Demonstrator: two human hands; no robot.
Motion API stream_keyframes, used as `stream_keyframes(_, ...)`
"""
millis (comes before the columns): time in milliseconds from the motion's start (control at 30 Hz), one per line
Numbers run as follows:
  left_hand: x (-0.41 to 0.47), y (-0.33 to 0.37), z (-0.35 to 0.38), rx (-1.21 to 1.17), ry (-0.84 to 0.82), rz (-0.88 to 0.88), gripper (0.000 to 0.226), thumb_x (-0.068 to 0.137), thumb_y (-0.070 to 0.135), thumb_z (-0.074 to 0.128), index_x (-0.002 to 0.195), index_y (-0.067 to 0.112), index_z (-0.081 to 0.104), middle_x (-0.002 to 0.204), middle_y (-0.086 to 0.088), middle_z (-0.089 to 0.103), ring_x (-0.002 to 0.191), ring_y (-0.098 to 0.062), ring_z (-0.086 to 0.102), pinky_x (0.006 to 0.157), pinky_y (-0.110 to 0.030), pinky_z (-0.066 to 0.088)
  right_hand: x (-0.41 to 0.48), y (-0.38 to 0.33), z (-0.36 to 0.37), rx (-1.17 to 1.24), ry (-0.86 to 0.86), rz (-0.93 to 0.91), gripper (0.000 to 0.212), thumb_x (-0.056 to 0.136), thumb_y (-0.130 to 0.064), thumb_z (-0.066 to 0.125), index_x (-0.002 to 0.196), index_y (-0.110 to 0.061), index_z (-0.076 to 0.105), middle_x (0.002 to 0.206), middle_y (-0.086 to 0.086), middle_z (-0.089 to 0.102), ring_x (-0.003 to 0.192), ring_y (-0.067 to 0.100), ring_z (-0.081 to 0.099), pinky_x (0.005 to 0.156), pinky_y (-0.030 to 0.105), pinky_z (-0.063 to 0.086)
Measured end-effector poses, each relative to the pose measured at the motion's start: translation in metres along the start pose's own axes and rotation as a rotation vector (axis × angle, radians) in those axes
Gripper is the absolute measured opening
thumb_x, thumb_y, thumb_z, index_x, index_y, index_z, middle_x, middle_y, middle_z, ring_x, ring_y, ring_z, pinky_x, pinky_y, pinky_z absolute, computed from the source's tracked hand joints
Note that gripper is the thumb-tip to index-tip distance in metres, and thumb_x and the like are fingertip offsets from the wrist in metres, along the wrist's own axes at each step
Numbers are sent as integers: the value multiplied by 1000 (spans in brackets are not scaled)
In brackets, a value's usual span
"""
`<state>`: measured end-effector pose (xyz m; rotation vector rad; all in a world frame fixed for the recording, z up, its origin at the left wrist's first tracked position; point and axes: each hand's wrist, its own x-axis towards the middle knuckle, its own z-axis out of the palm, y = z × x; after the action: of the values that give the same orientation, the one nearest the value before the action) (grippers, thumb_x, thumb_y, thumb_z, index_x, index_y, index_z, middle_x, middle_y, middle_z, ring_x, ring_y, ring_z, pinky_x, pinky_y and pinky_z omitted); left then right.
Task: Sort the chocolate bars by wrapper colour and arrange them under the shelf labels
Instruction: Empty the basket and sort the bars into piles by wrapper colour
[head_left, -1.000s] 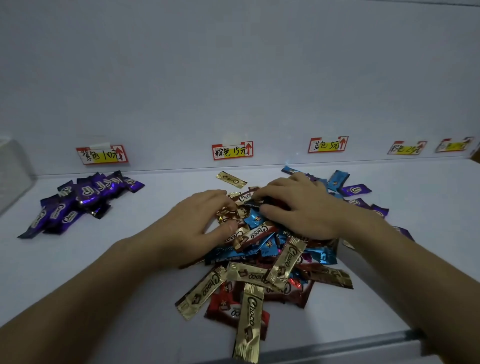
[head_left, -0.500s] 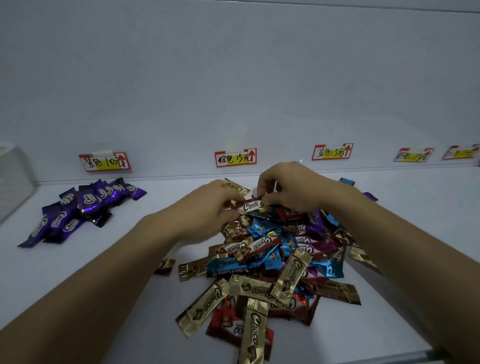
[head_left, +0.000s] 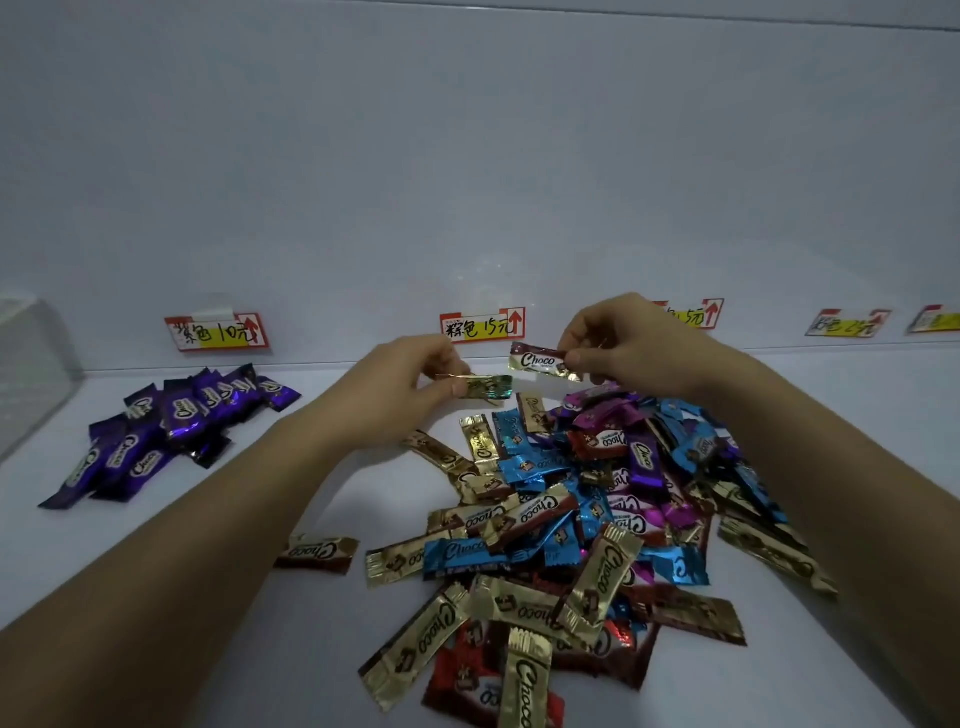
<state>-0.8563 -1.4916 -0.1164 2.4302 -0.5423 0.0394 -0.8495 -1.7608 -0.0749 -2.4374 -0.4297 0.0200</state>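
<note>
Left hand, right hand higher; bars crosswise

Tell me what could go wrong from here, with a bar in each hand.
1. Dim light: the brown bar pinched by the right hand and the gold-looking bar in the left hand look alike, so one might land under the wrong label.
2. The left forearm lies close to a stray bar beside the mixed pile and may sweep it away.

a shop: handwritten price labels line a white shelf of chocolate bars.
</note>
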Motion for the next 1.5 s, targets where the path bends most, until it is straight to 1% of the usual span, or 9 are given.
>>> stream_keyframes(100,12,1,4,72,-102,13,4,103,31,52,101,30,55,109,6,64,101,-13,59,82,-28,48,-4,10,8,63,79,37,7,94,-14,68,90,-19,72,82,3,72,70,13,68,75,36,58)
stream_keyframes(300,29,3,18,115,15,-36,5,103,32,51,102,27,53,103,4,65,79,-15,57,66,-30,46,-6,16,15,7,117,37,9,93,-15,69,88,-23,70,81,-2,71,76,15,68,78,37,58)
stream_keyframes(467,25,-2,20,151,111,-57,9,94,34,66,95,26,61,100,5,62,91,-14,55,71,-30,44,-8,13,16,-1,205,47,6,93,-19,70,89,-23,71,79,-3,71,72,13,67,68,29,56)
stream_keyframes(667,11,-9,0,82,242,-127,36,93,40,67,124,24,59,114,5,58,97,-13,56,80,-28,46,29,-5,30,-95,110,37,5,91,-20,73,93,-16,76,81,-6,71,70,7,66,61,17,47)
stream_keyframes(833,-39,-7,-43,236,-109,47,29,95,40,61,124,36,58,108,19,61,94,1,59,78,-23,52,48,-13,41,-318,87,-23,14,92,-28,72,97,-17,77,91,-3,73,80,11,65,82,33,58)
stream_keyframes(967,-88,-8,-74,329,-295,61,21,94,45,62,115,42,66,97,23,64,94,3,59,74,-20,50,27,-35,46,-470,142,-195,23,93,-40,67,103,-20,72,91,-5,71,76,13,62,71,30,52)
stream_keyframes(1100,-126,-26,-87,359,-376,43,36,80,63,63,112,47,67,104,23,61,100,4,57,77,-15,47,-2,-66,64,-446,-89,-293,29,94,-46,64,102,-21,75,91,-8,68,77,4,58,68,24,46)
stream_keyframes(1267,-150,-37,-76,306,-178,47,16,80,42,78,92,50,71,96,20,64,88,-2,61,70,-22,49,-6,-84,86,-544,-226,-254,35,89,-47,70,109,-19,76,87,-10,63,78,8,57,69,25,47)
stream_keyframes(1500,-161,-34,-61,166,41,-95,15,84,31,76,78,39,65,73,11,66,67,-10,61,60,-28,48,-3,-89,89,-264,-209,-169,9,86,-26,78,89,-22,70,89,-11,64,82,7,58,62,15,38)
